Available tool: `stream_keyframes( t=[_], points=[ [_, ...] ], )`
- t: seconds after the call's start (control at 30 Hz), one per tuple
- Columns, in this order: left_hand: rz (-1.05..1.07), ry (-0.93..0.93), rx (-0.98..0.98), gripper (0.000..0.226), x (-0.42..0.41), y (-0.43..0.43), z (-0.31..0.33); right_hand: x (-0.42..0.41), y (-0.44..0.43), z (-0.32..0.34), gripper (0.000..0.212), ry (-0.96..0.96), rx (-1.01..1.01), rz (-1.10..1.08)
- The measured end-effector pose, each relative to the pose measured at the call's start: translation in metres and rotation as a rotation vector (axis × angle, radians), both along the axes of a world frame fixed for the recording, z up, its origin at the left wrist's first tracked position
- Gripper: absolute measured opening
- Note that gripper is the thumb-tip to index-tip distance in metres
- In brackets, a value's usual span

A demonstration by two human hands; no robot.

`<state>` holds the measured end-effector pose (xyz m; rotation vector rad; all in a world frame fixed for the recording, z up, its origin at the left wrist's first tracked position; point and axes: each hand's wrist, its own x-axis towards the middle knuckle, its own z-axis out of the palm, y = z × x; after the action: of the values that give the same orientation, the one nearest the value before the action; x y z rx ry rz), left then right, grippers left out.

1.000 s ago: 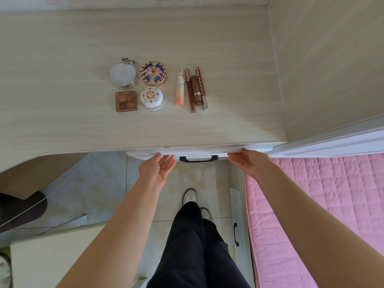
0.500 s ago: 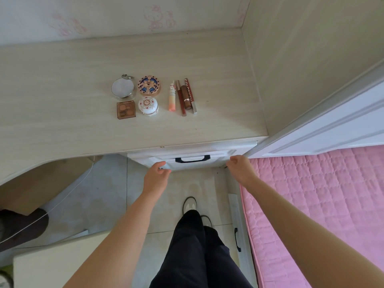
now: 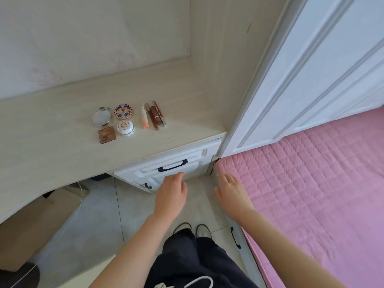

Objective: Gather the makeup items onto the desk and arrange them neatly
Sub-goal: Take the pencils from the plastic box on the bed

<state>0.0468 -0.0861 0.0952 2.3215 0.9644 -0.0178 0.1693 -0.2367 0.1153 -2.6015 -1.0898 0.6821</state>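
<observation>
Both my hands are back off the shut drawer (image 3: 193, 161): left hand (image 3: 171, 194), right hand (image 3: 231, 193), fingers loosely spread, holding nothing. Makeup items (image 3: 124, 119): on desk (image 3: 52, 146), 11 o'clock, neatly rowed. Remaining, I judge: nothing.

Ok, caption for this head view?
Both open, left hand and right hand hover before white drawer; makeup items arranged on pale wood desk.

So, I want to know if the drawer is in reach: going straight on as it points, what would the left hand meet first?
Probably the white drawer front, just below its black handle. The left hand points at it with open fingers; the gap between them is hard to judge from this view.
</observation>
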Motion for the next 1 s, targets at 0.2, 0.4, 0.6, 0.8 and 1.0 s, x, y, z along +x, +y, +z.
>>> stream_keyframes(
  t=[0.2, 0.4, 0.6, 0.8, 1.0],
  points=[
    [-0.466, -0.1, 0.186, 0.038, 0.008, 0.003, 0.02, -0.024, -0.024, 0.011, 0.047, -0.149, -0.008, -0.117],
    [-0.747, -0.135, 0.3, 0.042, 0.012, 0.01, 0.025, -0.066, -0.036, 0.019, 0.046, -0.206, -0.018, -0.376],
    [-0.92, -0.144, 0.338, 0.045, 0.007, -0.014, 0.024, -0.119, -0.061, 0.021, 0.046, -0.191, -0.072, -0.619],
    [-1.166, -0.21, 0.335, 0.047, -0.002, -0.07, 0.027, -0.174, -0.105, 0.021, 0.051, -0.15, -0.124, -0.875],
    [-1.414, -0.26, 0.326, 0.05, -0.02, -0.148, 0.033, -0.239, -0.153, 0.022, 0.057, -0.122, -0.139, -1.126]
  ],
)
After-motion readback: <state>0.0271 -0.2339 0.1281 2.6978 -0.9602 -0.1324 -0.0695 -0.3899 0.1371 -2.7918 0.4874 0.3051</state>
